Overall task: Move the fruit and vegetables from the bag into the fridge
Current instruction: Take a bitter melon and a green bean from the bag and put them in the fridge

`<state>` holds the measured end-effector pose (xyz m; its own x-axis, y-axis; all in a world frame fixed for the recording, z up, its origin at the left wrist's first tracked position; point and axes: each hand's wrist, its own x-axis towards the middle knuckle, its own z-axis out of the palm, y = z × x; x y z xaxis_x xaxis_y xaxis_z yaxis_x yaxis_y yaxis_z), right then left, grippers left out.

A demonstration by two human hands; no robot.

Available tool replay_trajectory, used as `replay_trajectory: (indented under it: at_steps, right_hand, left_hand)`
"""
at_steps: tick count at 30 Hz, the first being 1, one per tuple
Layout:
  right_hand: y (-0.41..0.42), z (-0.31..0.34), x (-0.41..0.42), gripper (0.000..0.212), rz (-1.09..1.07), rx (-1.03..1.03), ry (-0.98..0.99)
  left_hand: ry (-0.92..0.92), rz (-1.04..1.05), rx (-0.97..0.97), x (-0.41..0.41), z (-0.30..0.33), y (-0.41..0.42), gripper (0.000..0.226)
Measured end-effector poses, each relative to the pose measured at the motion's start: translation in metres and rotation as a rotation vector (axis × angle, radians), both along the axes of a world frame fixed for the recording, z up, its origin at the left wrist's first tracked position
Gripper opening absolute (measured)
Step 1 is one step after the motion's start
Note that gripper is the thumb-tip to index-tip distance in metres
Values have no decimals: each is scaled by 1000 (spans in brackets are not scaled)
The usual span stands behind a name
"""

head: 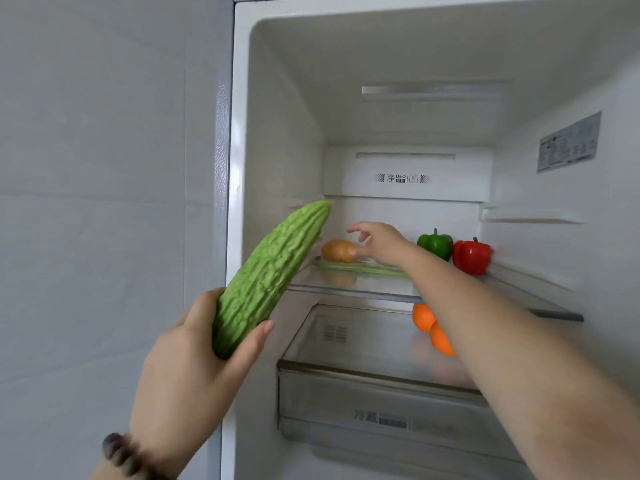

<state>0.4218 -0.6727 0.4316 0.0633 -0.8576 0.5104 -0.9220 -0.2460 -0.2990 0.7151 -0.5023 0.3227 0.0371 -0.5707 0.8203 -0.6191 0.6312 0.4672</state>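
White fridge interior (pixel 284 98), door open, pale grey wall (pixel 104 168) to its left.

Glass shelf (pixel 374 285), upper: one brown potato (pixel 337 250) at the left, lying on a flat green strip (pixel 363 268) whose nature cannot be told; one green pepper (pixel 435 244) and one red pepper (pixel 472 255) at the right, upright, side by side and touching or nearly so.

Lower shelf (pixel 346 341), above a clear drawer (pixel 381 403): two oranges (pixel 423 317), partly hidden behind the right forearm.

Left hand (pixel 194 355): fingers and thumb curled round the lower end of a long, bumpy green bitter gourd (pixel 273 271), held outside the fridge with its tip tilted up and to the right, toward the upper shelf. Dark bead bracelet (pixel 121 455) on the wrist.

Right hand (pixel 377 242): reaching over the upper shelf, fingers loosely spread and holding nothing, one fingertip touching or just beside the potato's right end.

Printed label (pixel 568 142) on the right inner wall; vent panel (pixel 405 174) with small markings on the back wall.
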Motion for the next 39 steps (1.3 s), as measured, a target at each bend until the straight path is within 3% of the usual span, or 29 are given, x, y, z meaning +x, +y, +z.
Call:
replay_trajectory:
  at_steps: [5, 10, 14, 20, 25, 29, 34, 39]
  right_hand:
    - [46, -13, 20, 43, 88, -124, -63]
    - [79, -44, -4, 42, -69, -116, 13]
    - [109, -69, -35, 36, -264, -223, 60]
    - [143, -116, -70, 49, -494, -479, 137]
    - [144, -137, -70, 35, -501, -676, 80]
    - [136, -143, -73, 31, -498, -789, 112]
    - [129, -145, -73, 30, -505, -844, 123]
    - [124, -148, -75, 29, -523, -872, 137]
  left_hand:
    - [-18, -180, -97, -33, 42, -5, 40]
    - [-125, -305, -207, -77, 104, -27, 46]
    - [-314, -302, -213, -116, 136, -55, 50]
    - [-720, -291, -151, -170, 143, -107, 58]
    - [-980, -301, -57, -202, 123, -157, 50]
    - [-1088, -367, 27, -218, 113, -183, 59]
    - [-1057, -385, 112, -231, 100, -213, 66]
    - [-833, -509, 201, -223, 105, -219, 65]
